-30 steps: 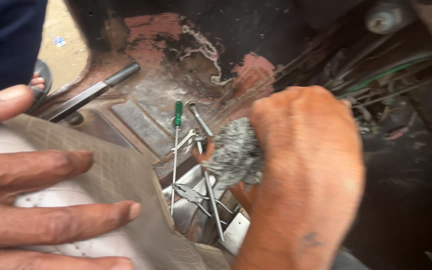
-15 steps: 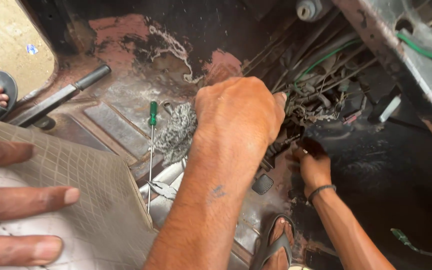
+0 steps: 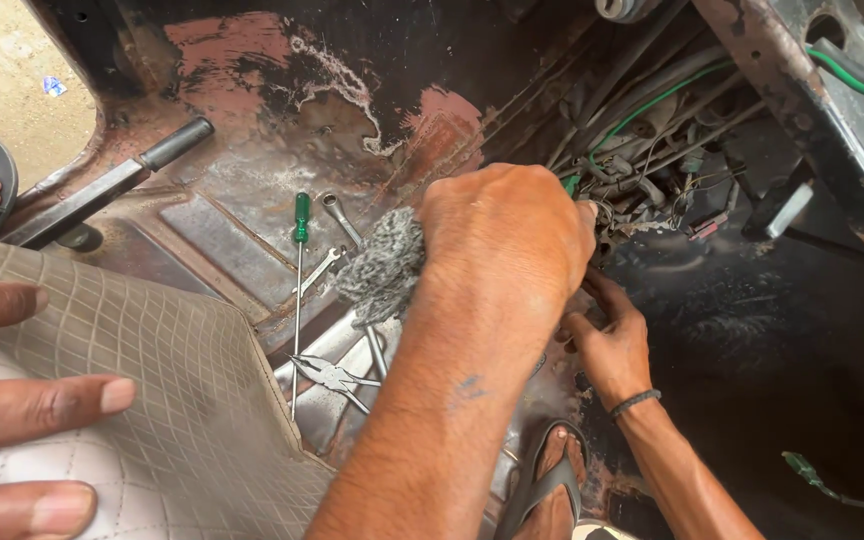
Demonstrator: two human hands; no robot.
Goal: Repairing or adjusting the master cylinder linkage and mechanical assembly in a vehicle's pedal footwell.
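Wires: a messy bunch of thin ones, up under the dash, right past my knuckles.
How the wires feel: light and bendy, I think, but easy to snap or pull loose (the little plugs look weak).
Where to hold: around the thick part of the bunch, not by the ends.
Right hand: curled up tight against the wires. My fingertips are hidden, so I cannot tell what they grip.
Rag: grey, soft and fluffy, touching the heel of my right hand.
Left hand: flat and open on the quilted seat cover, holding nothing.
Other hand: a helper's, with a dark wristband, just below mine.
Floor: rusty metal, with a green screwdriver and pliers on it.
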